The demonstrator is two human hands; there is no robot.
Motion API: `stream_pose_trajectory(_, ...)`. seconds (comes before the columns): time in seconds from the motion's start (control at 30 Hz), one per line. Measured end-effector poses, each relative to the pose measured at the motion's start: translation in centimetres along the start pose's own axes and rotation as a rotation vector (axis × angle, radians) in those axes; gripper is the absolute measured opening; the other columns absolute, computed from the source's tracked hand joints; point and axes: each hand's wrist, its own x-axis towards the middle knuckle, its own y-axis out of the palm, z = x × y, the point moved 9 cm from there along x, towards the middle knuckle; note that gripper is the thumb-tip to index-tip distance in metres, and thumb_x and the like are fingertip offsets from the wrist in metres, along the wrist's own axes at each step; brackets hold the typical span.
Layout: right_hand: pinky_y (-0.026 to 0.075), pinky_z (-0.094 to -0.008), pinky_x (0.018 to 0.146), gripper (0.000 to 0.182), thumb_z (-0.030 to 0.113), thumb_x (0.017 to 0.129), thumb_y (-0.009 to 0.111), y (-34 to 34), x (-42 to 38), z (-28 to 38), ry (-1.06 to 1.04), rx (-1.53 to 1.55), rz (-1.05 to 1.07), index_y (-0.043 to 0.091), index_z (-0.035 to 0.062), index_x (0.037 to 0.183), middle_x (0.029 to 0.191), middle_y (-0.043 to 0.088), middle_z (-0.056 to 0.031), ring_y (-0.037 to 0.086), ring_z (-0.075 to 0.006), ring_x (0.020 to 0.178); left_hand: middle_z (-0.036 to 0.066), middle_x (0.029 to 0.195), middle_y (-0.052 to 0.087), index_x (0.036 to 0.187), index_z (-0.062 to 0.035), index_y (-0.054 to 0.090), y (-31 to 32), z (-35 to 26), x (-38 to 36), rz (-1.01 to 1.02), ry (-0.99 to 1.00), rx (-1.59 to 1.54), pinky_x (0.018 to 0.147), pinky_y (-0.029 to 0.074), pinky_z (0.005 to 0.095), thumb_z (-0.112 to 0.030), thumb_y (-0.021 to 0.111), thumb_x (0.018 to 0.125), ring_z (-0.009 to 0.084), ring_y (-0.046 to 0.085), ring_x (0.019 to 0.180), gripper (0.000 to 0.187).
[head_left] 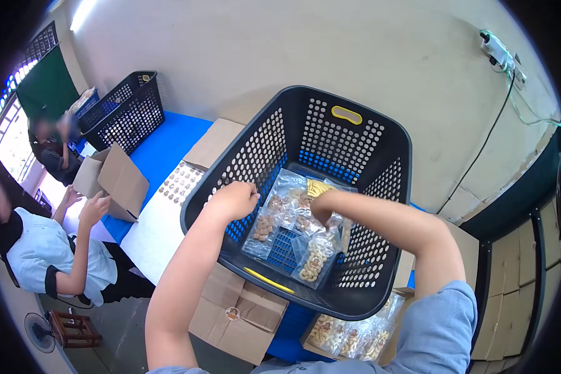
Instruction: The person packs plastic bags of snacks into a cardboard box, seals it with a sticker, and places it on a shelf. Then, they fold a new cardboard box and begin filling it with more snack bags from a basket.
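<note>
A large black perforated basket (299, 299) stands in front of me, with clear packets inside. My left hand (234, 201) is over the basket's left side, its fingers curled; whether anything is in them is hidden. My right hand (323, 209) reaches down into the basket with fingers pointing at the packets, at a gold packet (318, 187); its fingertips are partly hidden. A packet of pale curved pieces (316, 258) lies nearest me, and a packet of brown cubes (265, 230) lies to its left.
An open carton with filled packets (352, 336) is below the basket. Flat cardboard (221, 311) and a sticker sheet (181, 182) lie to the left. A person in a light shirt (62, 249) stands by an open box (123, 181); another person (56, 149) is behind.
</note>
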Motion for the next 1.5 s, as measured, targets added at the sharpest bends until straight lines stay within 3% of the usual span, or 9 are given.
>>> stream_pose_trajectory(0.17,0.037,-0.0492,0.100,0.042,0.025,0.074,0.069,-1.0,6.7,7.5,-0.045,-0.166,-0.372,0.067,0.0211,0.116,0.153,0.023,-0.0089,0.029,-0.0315,0.136,0.020,0.097,0.066,0.097,-0.0050,0.066,0.4,1.0,0.3,0.016,-0.036,0.030,0.085,0.049,0.0449,-0.029,0.052,0.089,0.0364,0.063,0.096,0.029)
stream_pose_trajectory(0.3,0.032,-0.0510,0.104,0.057,0.022,0.078,0.064,-0.8,10.1,11.7,-0.169,-0.194,-0.574,0.051,0.0093,0.133,0.155,0.018,-0.0092,0.028,-0.0313,0.137,0.019,0.099,0.066,0.098,-0.0044,0.066,0.9,1.4,0.6,0.021,-0.034,0.027,0.086,0.049,0.0450,-0.029,0.051,0.090,0.0370,0.063,0.096,0.030)
stream_pose_trajectory(0.43,0.031,-0.0534,0.104,0.048,0.030,0.079,0.066,-3.3,8.0,10.3,-0.147,-0.159,-0.561,0.061,0.0095,0.122,0.150,0.031,-0.0078,0.026,-0.0325,0.138,0.020,0.099,0.066,0.097,-0.0037,0.066,0.2,1.7,0.5,0.009,-0.072,0.026,0.086,0.049,0.0453,-0.027,0.050,0.090,0.0364,0.063,0.097,0.030)
stream_pose_trajectory(0.53,0.049,-0.0411,0.084,0.030,0.027,0.074,0.071,-7.3,0.9,6.0,-0.080,0.191,-0.728,0.071,0.0059,0.095,0.105,0.067,-0.0154,0.063,-0.0286,0.098,0.019,0.092,0.067,0.091,-0.0037,0.066,-2.0,1.1,0.0,-0.188,-0.053,0.027,0.083,0.050,0.0457,-0.025,0.049,0.089,0.0368,0.064,0.091,0.027)
stream_pose_trajectory(0.7,0.053,-0.0303,0.069,0.021,-0.008,0.076,0.060,-7.3,-15.7,-2.4,-0.159,1.268,-1.470,0.054,-0.0005,0.094,0.090,0.061,-0.0103,0.066,-0.0193,0.083,0.019,0.085,0.067,0.086,-0.0031,0.062,-6.5,0.4,-1.9,-0.654,0.030,-0.244,0.075,0.049,0.0481,-0.022,0.046,0.091,0.0383,0.063,0.084,0.026)
stream_pose_trajectory(0.83,0.057,-0.0302,0.076,0.023,-0.008,0.085,0.055,-3.2,-28.0,0.3,-0.266,1.669,-1.583,0.041,0.0044,0.098,0.096,0.051,-0.0067,0.063,-0.0166,0.092,0.014,0.078,0.066,0.097,-0.0031,0.064,-7.2,-3.8,-4.4,-0.557,0.191,-0.645,0.072,0.049,0.0365,-0.034,0.042,0.097,0.0267,0.064,0.075,0.038)
stream_pose_trajectory(0.93,0.056,-0.0296,0.078,0.028,-0.007,0.085,0.058,1.0,-34.7,5.3,-0.329,1.822,-1.745,0.038,0.0067,0.099,0.093,0.048,-0.0031,0.060,-0.0127,0.091,0.005,0.105,0.059,0.113,-0.0034,0.057,-3.4,-12.8,-8.5,-0.023,0.456,-1.058,0.085,0.043,0.0305,-0.054,0.039,0.096,0.0151,0.055,0.096,0.056)
stream_pose_trajectory(1.13,0.051,-0.0271,0.079,0.052,-0.002,0.084,0.066,9.6,-38.7,15.9,-0.211,1.806,-2.136,0.033,0.0065,0.123,0.104,0.056,-0.0063,0.059,-0.0133,0.093,0.003,0.095,0.063,0.119,0.0001,0.053,3.2,-24.9,-20.7,0.185,0.477,-1.445,0.067,0.048,0.0214,-0.015,0.054,0.096,0.0054,0.058,0.079,0.028)
stream_pose_trajectory(1.5,0.048,-0.0270,0.085,0.025,0.014,0.094,0.058,18.4,-32.1,24.7,-0.193,2.303,-1.759,0.059,-0.0036,0.112,0.105,0.066,-0.0090,0.061,-0.0130,0.096,0.004,0.099,0.063,0.113,-0.0002,0.055,13.8,-26.5,-27.0,0.230,0.271,-1.538,0.083,0.048,0.0246,-0.021,0.049,0.099,0.0094,0.059,0.093,0.025)
